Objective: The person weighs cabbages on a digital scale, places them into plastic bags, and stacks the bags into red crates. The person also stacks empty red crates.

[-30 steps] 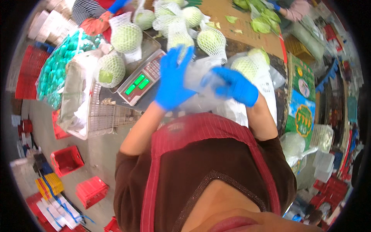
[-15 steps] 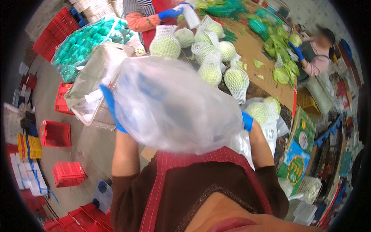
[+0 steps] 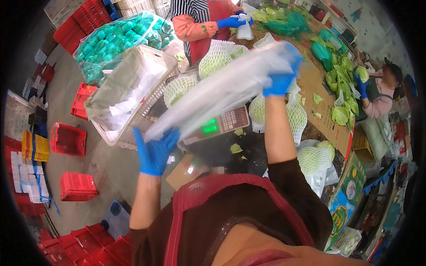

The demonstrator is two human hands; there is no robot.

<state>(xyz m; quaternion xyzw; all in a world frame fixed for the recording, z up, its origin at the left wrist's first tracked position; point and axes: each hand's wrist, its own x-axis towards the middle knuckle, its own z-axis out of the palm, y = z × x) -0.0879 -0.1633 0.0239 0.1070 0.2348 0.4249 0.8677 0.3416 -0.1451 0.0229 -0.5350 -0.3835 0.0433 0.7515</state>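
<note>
A clear plastic bag (image 3: 222,84), blurred by motion, stretches slantwise across the view in front of me. My right hand (image 3: 284,75), in a blue glove, grips the bag's upper right end. Under its lower left end is my left hand (image 3: 156,150), also gloved in blue, with fingers spread; whether it touches the plastic I cannot tell. Behind and below the bag, a scale (image 3: 224,126) with a green lit display is partly covered. Cabbages in white foam nets (image 3: 179,88) lie around it, some hidden by the bag.
A white crate (image 3: 153,104) with white packing stands at the left, near a large bag of green-netted produce (image 3: 117,42). Red crates (image 3: 69,139) are on the floor. Two co-workers handle things across the table; loose cabbage leaves (image 3: 341,88) are piled at the right.
The bag has gone from puffed out between both hands to a long, narrow shape. My right hand rose forward; my left hand moved lower and spread its fingers. The scale has come into view.
</note>
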